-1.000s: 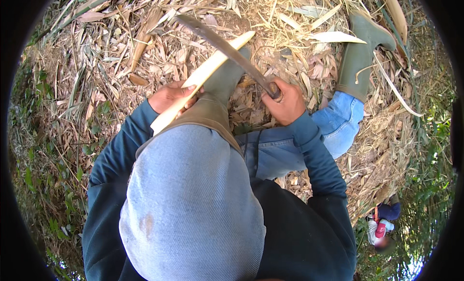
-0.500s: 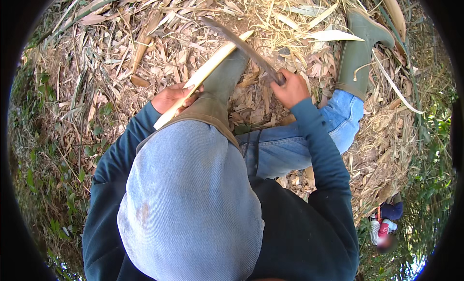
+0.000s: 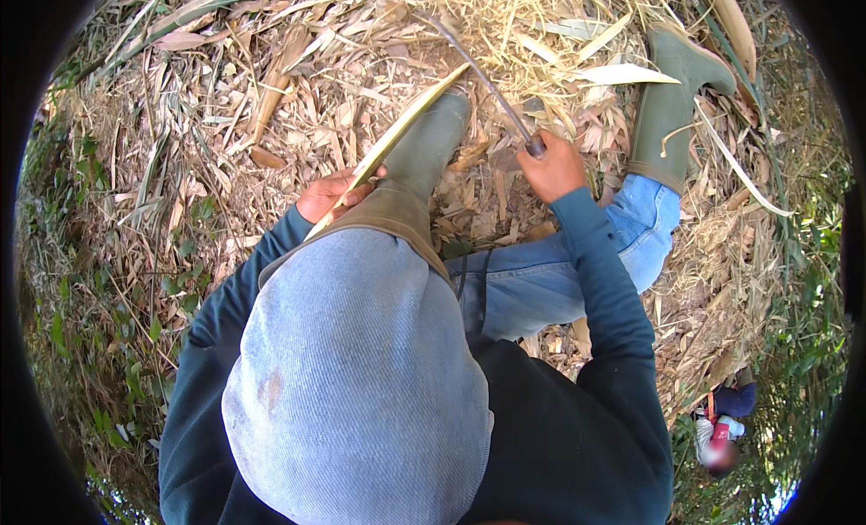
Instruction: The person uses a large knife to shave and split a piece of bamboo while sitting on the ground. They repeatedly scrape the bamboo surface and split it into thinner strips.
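Note:
My left hand [image 3: 336, 197] is closed round the lower part of a long, pale split strip, apparently bamboo [image 3: 404, 121]. The strip slants up and to the right along my left boot [image 3: 431, 135], its narrow side turned up. In my right hand [image 3: 554, 168] is the dark handle of a long knife [image 3: 488, 81], its thin blade pointing away to the upper left. A small gap shows between the blade and the strip's tip. Part of the strip's lower end is hidden behind my raised denim knee [image 3: 352, 345].
Dry leaves and shavings [image 3: 361, 51] cover the ground. My right boot [image 3: 663, 119] stands at the right, with a pale, pointed strip [image 3: 627, 74] beside it. Green stalks [image 3: 189, 15] lie at the upper left. Another person [image 3: 722, 426] is at the far lower right, among plants.
The strip has turned from its broad face to its narrow side, and my left hand has shifted slightly right. The knife has come off the strip, its blade now seen edge-on.

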`<action>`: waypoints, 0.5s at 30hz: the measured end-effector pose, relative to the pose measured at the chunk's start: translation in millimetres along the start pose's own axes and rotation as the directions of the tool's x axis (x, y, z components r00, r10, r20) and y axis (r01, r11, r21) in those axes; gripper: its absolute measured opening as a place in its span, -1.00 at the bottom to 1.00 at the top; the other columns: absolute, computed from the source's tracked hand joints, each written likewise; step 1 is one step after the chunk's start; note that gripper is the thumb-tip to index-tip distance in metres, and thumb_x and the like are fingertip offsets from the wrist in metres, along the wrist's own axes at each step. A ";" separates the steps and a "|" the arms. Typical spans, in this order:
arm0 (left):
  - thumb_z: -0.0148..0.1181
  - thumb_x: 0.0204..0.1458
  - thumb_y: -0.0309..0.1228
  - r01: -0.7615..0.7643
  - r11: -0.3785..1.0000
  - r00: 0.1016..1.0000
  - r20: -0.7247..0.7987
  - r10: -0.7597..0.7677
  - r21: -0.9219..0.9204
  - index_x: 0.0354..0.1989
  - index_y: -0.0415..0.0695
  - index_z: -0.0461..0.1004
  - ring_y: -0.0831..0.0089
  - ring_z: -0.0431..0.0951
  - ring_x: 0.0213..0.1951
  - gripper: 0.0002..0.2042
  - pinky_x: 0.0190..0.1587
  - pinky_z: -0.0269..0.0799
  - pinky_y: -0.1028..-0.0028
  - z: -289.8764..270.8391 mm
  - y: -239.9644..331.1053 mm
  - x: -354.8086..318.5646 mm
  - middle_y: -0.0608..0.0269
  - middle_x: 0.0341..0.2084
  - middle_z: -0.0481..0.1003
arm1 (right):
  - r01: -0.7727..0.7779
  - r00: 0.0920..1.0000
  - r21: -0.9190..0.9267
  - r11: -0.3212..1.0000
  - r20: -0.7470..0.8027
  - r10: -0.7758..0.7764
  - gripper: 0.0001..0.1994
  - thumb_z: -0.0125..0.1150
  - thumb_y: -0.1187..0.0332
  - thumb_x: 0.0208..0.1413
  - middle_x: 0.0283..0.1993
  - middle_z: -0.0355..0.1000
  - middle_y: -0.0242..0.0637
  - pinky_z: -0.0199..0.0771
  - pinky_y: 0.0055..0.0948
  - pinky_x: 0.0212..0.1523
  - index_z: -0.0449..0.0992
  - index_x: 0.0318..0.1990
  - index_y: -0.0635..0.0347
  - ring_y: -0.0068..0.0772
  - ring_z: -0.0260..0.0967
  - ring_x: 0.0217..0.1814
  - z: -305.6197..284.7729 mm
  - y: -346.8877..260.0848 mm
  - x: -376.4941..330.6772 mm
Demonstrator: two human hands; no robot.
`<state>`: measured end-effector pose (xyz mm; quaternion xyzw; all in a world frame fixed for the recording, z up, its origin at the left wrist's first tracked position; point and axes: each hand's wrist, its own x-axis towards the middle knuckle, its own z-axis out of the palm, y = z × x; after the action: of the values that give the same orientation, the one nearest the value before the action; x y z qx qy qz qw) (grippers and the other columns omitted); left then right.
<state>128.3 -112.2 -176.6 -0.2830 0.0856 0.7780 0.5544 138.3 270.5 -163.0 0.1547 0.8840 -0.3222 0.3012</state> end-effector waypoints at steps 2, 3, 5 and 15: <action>-0.12 0.22 -0.53 -0.025 0.997 1.000 0.003 0.025 -0.067 0.25 -0.39 0.07 0.54 0.45 -0.69 -0.57 -0.66 0.44 0.65 5.5 -7.3 -1.7 0.27 -0.53 0.34 | 0.113 0.989 0.056 0.992 0.091 -0.118 -0.67 0.20 0.11 -0.08 -0.53 0.46 0.03 0.45 -0.05 -0.28 0.53 -0.29 0.20 0.12 0.47 -0.41 -11.7 -13.8 -20.4; -0.12 0.22 -0.54 -0.042 0.995 0.999 0.008 0.043 -0.093 0.26 -0.39 0.07 0.54 0.45 -0.69 -0.56 -0.66 0.44 0.65 8.3 -8.1 -0.8 0.27 -0.53 0.35 | 0.173 0.975 0.087 0.981 0.126 -0.183 -0.66 0.20 0.11 -0.08 -0.53 0.46 0.03 0.45 -0.05 -0.28 0.53 -0.28 0.22 0.13 0.47 -0.41 -13.7 -18.8 -24.2; -0.12 0.22 -0.53 -0.025 0.998 0.999 0.020 0.026 -0.055 0.27 -0.38 0.07 0.54 0.45 -0.69 -0.56 -0.66 0.43 0.66 8.6 -7.5 1.0 0.27 -0.53 0.35 | 0.147 0.988 0.080 0.986 0.045 -0.150 -0.67 0.21 0.13 -0.09 -0.54 0.45 0.03 0.44 -0.05 -0.29 0.52 -0.34 0.25 0.12 0.47 -0.41 -2.6 -9.9 -21.1; -0.14 0.28 -0.43 0.018 0.994 1.000 0.010 -0.020 0.111 0.30 -0.33 0.07 0.61 0.37 -0.68 -0.55 -0.63 0.40 0.68 18.7 1.5 -0.4 0.36 -0.56 0.32 | 0.098 0.983 0.026 0.995 0.150 -0.101 -0.67 0.25 0.12 -0.10 -0.53 0.47 -0.01 0.45 -0.08 -0.30 0.51 -0.38 0.26 0.10 0.46 -0.44 -1.3 -16.7 -12.4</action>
<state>120.6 -104.7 -161.3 -0.2485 0.1228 0.7682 0.5770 139.5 258.0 -146.5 0.0882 0.8623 -0.3556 0.3497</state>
